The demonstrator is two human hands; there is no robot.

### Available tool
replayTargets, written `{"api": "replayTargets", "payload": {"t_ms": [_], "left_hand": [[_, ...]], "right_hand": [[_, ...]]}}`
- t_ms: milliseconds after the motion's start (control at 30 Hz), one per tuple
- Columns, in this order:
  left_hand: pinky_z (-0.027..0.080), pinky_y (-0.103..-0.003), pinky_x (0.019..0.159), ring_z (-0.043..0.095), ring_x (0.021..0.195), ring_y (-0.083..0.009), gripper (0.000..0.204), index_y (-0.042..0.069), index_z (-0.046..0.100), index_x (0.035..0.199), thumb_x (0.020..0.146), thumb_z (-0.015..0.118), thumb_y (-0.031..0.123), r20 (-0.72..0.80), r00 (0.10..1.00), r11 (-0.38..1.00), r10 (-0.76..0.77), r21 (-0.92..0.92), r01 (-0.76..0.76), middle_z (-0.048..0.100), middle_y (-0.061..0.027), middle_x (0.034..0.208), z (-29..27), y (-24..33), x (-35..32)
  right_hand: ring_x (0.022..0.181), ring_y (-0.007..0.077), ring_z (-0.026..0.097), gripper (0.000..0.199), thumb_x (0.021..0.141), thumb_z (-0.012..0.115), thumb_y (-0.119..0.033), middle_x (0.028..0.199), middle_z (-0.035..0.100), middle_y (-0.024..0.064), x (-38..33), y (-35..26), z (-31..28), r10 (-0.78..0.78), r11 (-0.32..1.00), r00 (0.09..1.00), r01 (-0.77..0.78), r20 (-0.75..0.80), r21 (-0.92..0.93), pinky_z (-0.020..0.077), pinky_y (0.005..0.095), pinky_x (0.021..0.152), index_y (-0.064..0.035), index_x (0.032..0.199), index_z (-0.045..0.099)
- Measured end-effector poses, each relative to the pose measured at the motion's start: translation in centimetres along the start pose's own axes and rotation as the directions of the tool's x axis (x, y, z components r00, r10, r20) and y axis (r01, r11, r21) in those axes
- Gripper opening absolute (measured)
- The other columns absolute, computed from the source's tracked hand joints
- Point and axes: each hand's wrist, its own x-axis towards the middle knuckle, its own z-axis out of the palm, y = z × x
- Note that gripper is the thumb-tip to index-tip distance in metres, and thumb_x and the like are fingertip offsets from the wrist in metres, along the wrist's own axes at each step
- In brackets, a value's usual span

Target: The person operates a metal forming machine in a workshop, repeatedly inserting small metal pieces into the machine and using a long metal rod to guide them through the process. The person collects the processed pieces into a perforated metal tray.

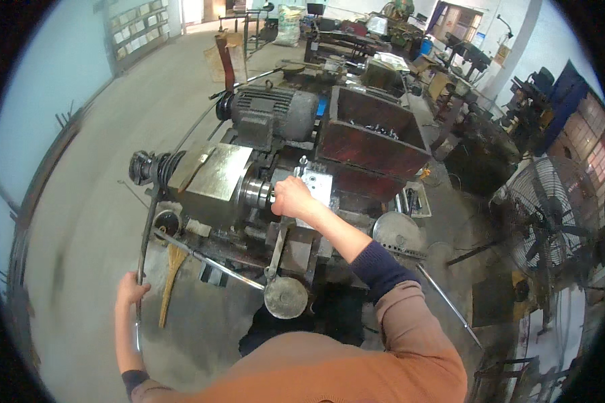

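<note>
My left hand (133, 290) is wrapped round a long dark metal lever (145, 235), which runs down from the left end of a small lathe's headstock. At the middle of the machine, my right hand (291, 197) is closed just beside the shiny round spindle chuck (255, 193). Its fingers hide whatever they hold there. Right behind that hand stands a bright metal tool block (318, 187) with bolts on top. A flat metal cover (215, 171) lies over the headstock, left of the chuck. Nearer to me, a round metal disc (286, 297) sits on the end of an arm.
Behind the lathe are an electric motor (275, 111) and a rusty bin (376, 151) holding small metal parts. A caged floor fan (544, 208) stands at right. A straw brush (171, 282) and a slanting metal rod (215, 263) are between my left hand and the machine.
</note>
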Motion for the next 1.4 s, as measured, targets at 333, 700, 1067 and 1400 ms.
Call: {"api": "replayTargets", "payload": {"t_ms": [333, 700, 1067, 1400], "left_hand": [[0.050, -0.030, 0.052, 0.059, 0.054, -0.0193, 0.026, -0.006, 0.056, 0.092, 0.069, 0.056, 0.005, 0.040, 0.998, 0.661, 0.043, -0.750, 0.002, 0.057, -0.0103, 0.064, 3.5, -1.1, 2.1], [0.049, -0.030, 0.056, 0.060, 0.060, -0.0187, 0.034, -0.008, 0.054, 0.102, 0.075, 0.059, 0.012, -0.013, 0.997, 0.701, 0.071, -0.711, -0.060, 0.058, -0.0109, 0.068, 2.4, 0.7, 0.9], [0.050, -0.034, 0.071, 0.059, 0.075, -0.0212, 0.059, -0.008, 0.042, 0.121, 0.079, 0.065, 0.027, 0.300, 0.937, 0.714, 0.180, -0.695, 0.086, 0.059, -0.0103, 0.077, 2.1, -4.9, 2.4], [0.042, -0.039, 0.089, 0.058, 0.096, -0.0288, 0.043, 0.000, 0.047, 0.125, 0.087, 0.053, 0.017, 0.030, 0.579, 0.578, 0.815, 0.021, -0.816, 0.060, -0.0152, 0.102, -2.8, 28.5, -10.1]], "right_hand": [[0.113, 0.0354, 0.044, 0.059, 0.056, 0.065, -0.024, 0.125, 0.046, 0.0191, 1.6, 16.6, -10.8, 0.421, 0.864, 0.843, -0.485, -0.335, -0.134, 0.0377, 0.0425, 0.096, -0.0107, 0.113, 0.060], [0.124, 0.0317, 0.039, 0.060, 0.058, 0.065, -0.021, 0.134, 0.041, 0.0152, -6.0, 20.4, -8.2, 0.325, 0.916, 0.863, -0.389, -0.387, -0.098, 0.0334, 0.0405, 0.101, -0.0069, 0.116, 0.057], [0.085, 0.0285, 0.062, 0.032, 0.062, 0.061, -0.021, 0.091, 0.065, 0.0148, -49.0, 16.2, -2.3, 0.926, 0.376, 0.376, -0.903, -0.040, 0.208, 0.0494, 0.0354, 0.074, -0.0043, 0.089, 0.065], [0.093, 0.0311, 0.062, 0.034, 0.067, 0.058, -0.030, 0.098, 0.064, 0.0163, -59.7, 5.5, 10.1, 0.847, 0.269, 0.120, -0.937, 0.519, -0.221, 0.0494, 0.0364, 0.081, -0.0045, 0.088, 0.067]]}}
